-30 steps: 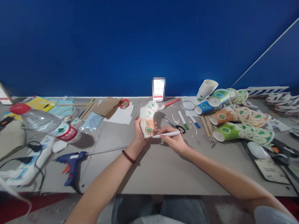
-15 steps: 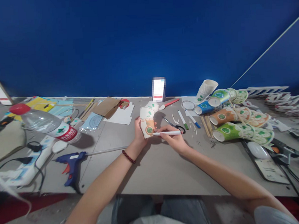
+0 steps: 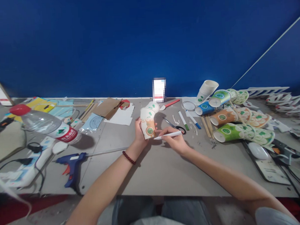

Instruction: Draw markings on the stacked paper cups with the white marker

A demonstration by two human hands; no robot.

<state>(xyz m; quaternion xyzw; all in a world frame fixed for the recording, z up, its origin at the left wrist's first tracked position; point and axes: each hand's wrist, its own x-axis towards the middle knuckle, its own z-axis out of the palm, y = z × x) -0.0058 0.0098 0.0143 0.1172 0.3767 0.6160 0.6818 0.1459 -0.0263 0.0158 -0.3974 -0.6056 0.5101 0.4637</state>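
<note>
My left hand [image 3: 139, 135] is wrapped round an orange-and-white paper cup [image 3: 149, 126], with another white cup [image 3: 153, 107] joined at its far end. A dark beaded bracelet [image 3: 128, 158] circles that wrist. In my right hand [image 3: 174, 141] is a white marker pen [image 3: 171, 134], pinched between the fingers. Its tip points left, close to the lower edge of the orange cup; I cannot tell whether it touches. Beyond the right hand lie scissors [image 3: 181, 129], a green marker [image 3: 183, 120] and a blue marker [image 3: 193, 120].
A blue glue gun [image 3: 74, 165] and a plastic bottle [image 3: 49, 125] lie to the left, near a power strip [image 3: 30, 164]. Cardboard [image 3: 108, 107] is behind. To the right are joined paper cups [image 3: 232, 132], a cup stack [image 3: 206, 90], wooden sticks [image 3: 206, 126] and a mouse [image 3: 258, 151].
The marker's tip has dropped slightly along the orange cup toward its lower edge, and the pen has tilted. My left hand and the cups have hardly moved.
</note>
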